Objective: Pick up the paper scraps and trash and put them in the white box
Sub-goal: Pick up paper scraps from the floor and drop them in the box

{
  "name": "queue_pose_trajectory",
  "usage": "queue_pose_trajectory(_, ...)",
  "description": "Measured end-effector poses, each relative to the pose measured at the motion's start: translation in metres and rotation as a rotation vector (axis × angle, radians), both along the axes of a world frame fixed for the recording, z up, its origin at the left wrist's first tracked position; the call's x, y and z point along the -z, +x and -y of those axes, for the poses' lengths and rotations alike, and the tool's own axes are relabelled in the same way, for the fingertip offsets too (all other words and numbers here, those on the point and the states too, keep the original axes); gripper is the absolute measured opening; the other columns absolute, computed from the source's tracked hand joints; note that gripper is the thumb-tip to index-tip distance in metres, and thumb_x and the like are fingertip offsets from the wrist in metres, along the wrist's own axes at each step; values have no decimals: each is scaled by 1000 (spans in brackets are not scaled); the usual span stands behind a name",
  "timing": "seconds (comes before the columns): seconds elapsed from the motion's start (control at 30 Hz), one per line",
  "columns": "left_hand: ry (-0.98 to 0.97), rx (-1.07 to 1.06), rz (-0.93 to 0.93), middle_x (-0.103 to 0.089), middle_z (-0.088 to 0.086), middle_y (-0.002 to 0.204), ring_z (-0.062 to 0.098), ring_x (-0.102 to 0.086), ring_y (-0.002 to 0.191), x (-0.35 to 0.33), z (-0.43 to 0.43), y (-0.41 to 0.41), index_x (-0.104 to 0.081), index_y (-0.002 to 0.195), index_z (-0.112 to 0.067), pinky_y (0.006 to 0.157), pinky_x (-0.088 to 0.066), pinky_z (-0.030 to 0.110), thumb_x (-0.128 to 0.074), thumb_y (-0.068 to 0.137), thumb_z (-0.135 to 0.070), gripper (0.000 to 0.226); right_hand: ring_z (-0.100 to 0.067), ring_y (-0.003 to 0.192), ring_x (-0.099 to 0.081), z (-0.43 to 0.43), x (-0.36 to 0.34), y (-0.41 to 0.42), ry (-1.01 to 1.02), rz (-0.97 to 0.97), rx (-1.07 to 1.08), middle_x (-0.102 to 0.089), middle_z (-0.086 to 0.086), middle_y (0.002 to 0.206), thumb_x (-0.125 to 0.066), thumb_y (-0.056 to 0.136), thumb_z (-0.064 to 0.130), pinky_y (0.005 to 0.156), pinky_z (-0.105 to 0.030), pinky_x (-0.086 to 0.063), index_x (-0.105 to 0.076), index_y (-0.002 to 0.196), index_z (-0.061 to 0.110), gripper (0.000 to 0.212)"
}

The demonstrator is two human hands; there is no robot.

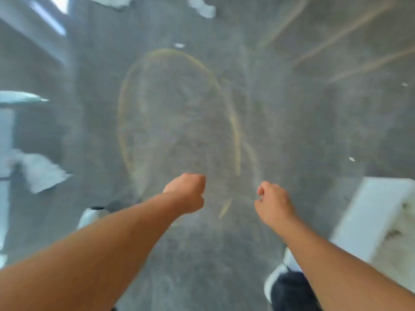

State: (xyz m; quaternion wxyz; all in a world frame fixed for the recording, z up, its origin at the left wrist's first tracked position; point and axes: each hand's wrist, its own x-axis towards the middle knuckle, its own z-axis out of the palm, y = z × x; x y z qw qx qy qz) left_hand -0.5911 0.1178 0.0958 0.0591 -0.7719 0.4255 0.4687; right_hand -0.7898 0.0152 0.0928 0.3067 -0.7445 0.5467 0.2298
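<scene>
Hands (229, 194) fisted; white box (379, 212) lengthwise toward camera.

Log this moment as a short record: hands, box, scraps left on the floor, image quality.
left hand: curled into a fist, nothing visible in it
right hand: fingers curled, contents not visible
white box: on the floor to the person's right
large paper scrap: on the floor at left
far scraps: at the top edge
small bits: scattered on the grey floor
image quality: motion-blurred
</scene>
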Motion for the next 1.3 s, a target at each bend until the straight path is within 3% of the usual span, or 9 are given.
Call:
queue_pose_trajectory(0.27, 167, -488, 226, -66, 15, 108, 34, -61, 100, -12, -268, 267, -65, 101, -12, 82, -52, 36, -56, 74, -13, 29, -32, 97, -59, -162, 3, 336, 98, 165, -503, -62, -10, 100, -56, 76, 11, 83, -36, -50, -57, 91, 21, 18)
queue_pose_trajectory(0.43, 272, -505, 203, -60, 8, 107, 30, -59, 98, -1, -393, 332, -58, 107, -20, 82, -53, 41, -54, 76, -16, 31, -34, 103, -57, -272, 22, 440, 181, 131, -602, -57, -12, 108, -58, 79, 15, 89, -37, -48, -54, 102, 20, 24)
queue_pose_trajectory(0.6, 195, -542, 183, -49, 8, 117, 32, -57, 105, 40, -430, 381, -51, 122, -28, 86, -51, 45, -58, 79, -20, 44, -34, 119, -47, -349, 56, 492, 228, 71, -796, -44, -10, 128, -57, 84, 19, 96, -42, -46, -45, 127, 25, 45)
queue_pose_trajectory(0.87, -65, -682, 396, -42, 10, 123, 36, -52, 101, 126, -407, 439, -42, 126, -21, 68, -44, 42, -54, 84, -15, 44, -33, 120, -36, -393, 137, 544, 132, 63, -1013, -36, -7, 130, -58, 84, 13, 86, -42, -42, -47, 128, 29, 48)
queue_pose_trajectory(1.0, -98, -647, 435, -32, 9, 142, 43, -43, 111, 171, -392, 459, -39, 132, -28, 82, -48, 48, -49, 84, 1, 57, -38, 126, -27, -392, 177, 534, -71, -15, -1146, -24, -8, 142, -59, 81, 10, 91, -48, -44, -43, 125, 29, 51)
queue_pose_trajectory(1.1, -46, -627, 426, -16, 6, 153, 47, -37, 117, 197, -387, 469, -31, 139, -37, 93, -45, 50, -49, 84, 1, 70, -36, 115, -38, -386, 199, 513, -190, 128, -1206, -37, -12, 130, -55, 81, 3, 73, -40, -41, -48, 116, 19, 39)
queue_pose_trajectory(1.23, -86, -651, 484, -39, 20, 128, 48, -47, 106, 212, -376, 470, -50, 117, -10, 89, -46, 53, -53, 81, -2, 37, -37, 95, -52, -367, 208, 498, -82, 306, -1145, -55, -17, 101, -59, 73, -10, 58, -33, -37, -59, 87, 3, 19)
queue_pose_trajectory(1.3, -47, -637, 432, -46, 24, 116, 47, -52, 103, 211, -366, 466, -59, 106, 0, 89, -47, 51, -57, 82, -6, 25, -36, 99, -50, -356, 208, 495, -5, 335, -1100, -54, -16, 103, -57, 79, -5, 59, -33, -36, -60, 90, 2, 13)
